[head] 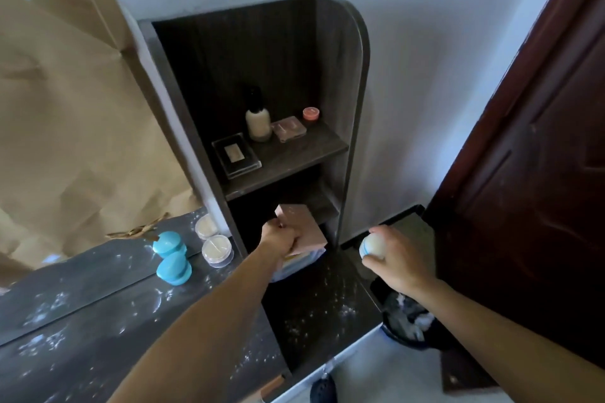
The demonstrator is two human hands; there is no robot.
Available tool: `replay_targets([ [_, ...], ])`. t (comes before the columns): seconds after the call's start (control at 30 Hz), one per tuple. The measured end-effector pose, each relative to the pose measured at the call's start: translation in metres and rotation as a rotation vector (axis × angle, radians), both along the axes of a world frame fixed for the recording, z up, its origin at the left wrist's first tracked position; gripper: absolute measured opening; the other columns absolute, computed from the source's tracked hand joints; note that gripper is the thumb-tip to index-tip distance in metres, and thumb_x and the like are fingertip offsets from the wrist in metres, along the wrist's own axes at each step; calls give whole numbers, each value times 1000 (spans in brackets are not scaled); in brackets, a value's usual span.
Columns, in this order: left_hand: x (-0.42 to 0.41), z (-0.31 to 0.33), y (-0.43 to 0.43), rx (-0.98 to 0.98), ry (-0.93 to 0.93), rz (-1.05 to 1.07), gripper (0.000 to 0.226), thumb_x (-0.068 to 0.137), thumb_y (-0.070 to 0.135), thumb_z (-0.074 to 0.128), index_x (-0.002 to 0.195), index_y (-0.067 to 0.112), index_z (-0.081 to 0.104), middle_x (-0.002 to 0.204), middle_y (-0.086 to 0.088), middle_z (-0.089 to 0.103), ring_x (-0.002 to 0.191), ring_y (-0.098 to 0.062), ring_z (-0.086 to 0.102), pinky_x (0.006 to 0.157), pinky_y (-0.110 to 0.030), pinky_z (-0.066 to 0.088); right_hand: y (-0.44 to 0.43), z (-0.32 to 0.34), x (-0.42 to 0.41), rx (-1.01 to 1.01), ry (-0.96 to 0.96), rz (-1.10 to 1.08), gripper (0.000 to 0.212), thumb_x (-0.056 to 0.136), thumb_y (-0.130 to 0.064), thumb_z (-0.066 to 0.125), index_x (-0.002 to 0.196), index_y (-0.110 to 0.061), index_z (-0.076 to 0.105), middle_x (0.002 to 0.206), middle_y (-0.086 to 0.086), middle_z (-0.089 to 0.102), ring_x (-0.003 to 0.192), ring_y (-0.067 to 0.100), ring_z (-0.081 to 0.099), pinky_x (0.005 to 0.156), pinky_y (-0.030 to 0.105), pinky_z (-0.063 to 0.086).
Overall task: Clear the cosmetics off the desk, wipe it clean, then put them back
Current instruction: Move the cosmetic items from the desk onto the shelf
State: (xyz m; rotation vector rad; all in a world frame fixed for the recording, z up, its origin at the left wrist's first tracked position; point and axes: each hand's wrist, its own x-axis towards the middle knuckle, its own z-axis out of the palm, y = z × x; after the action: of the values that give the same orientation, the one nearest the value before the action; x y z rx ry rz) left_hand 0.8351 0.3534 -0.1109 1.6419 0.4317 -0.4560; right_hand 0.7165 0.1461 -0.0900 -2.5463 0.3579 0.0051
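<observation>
While left hand grips pink box, right hand holds white jar at desk edge.

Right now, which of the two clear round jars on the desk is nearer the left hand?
The front jar, right of the blue cases; the other jar sits behind it, farther from the left hand.

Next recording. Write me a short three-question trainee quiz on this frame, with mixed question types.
1. True or false: the left hand grips a pink box.
2. What does the right hand hold? A) a cloth B) a white round jar C) a brush
3. Fill in: the bottle stands on the upper ____.

Key: 1 true; 2 B; 3 shelf.
</observation>
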Motion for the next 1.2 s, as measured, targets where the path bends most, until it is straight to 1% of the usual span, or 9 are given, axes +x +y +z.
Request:
replay_targets([
  [0.13,46,-20,-26,136,1,152,42,78,16,73,114,5,56,106,-12,63,99,-30,62,91,-42,52,-12,-8,18,-19,18,11,57,70,-38,66,123,-24,51,116,0,57,102,22,57,86,38,48],
  [0.23,76,-40,-44,167,112,177,49,94,32,53,135,6,41,134,-13,50,123,-29,49,104,-33,40,-18,-17,34,7,63,12,56,74,-34,68,126,-24,50,114,0,57,98,20,58,84,34,49],
  [0.37,106,-52,-66,288,99,-151,49,93,20,56,135,0,44,138,-18,49,122,-31,53,93,-32,47,-25,-26,57,11,100,38,55,75,-35,67,126,-25,50,113,-1,58,99,20,57,80,27,45],
  [0.47,114,-52,-74,613,11,-162,63,91,42,55,136,0,42,138,-19,48,125,-31,49,100,-34,40,-29,-30,69,23,107,66,55,72,-37,65,124,-26,49,112,0,58,100,23,56,84,35,49],
  [0.6,113,-50,-76,668,-1,-162,74,89,56,50,141,6,35,142,-15,43,130,-27,43,108,-32,34,-34,-33,84,-28,114,147,58,71,-39,64,125,-27,50,115,0,57,102,21,56,88,35,47],
  [0.73,110,-49,-71,572,-21,-100,50,83,44,64,120,10,60,124,-13,61,115,-30,56,97,-35,45,-33,-35,102,-63,132,257,63,73,-41,64,131,-26,44,123,0,55,107,21,56,89,38,47],
  [0.83,98,-44,-51,601,-49,-65,31,84,25,63,113,14,65,121,-12,63,113,-31,57,93,-32,45,-23,-33,120,-69,109,358,65,75,-41,65,132,-24,40,125,2,58,105,24,60,86,36,50],
  [0.97,51,-47,-19,827,-182,-161,39,83,12,57,122,11,59,125,-14,56,116,-32,52,97,-34,41,2,-27,152,-36,36,471,57,76,-33,69,127,-19,45,111,6,64,96,28,63,71,28,45],
  [1.2,-16,-79,-6,1179,-387,-371,46,80,13,55,125,4,52,126,-17,48,118,-35,45,98,-39,40,58,-37,218,-137,10,504,48,82,-36,66,122,-13,53,114,18,62,106,38,58,86,42,49],
])
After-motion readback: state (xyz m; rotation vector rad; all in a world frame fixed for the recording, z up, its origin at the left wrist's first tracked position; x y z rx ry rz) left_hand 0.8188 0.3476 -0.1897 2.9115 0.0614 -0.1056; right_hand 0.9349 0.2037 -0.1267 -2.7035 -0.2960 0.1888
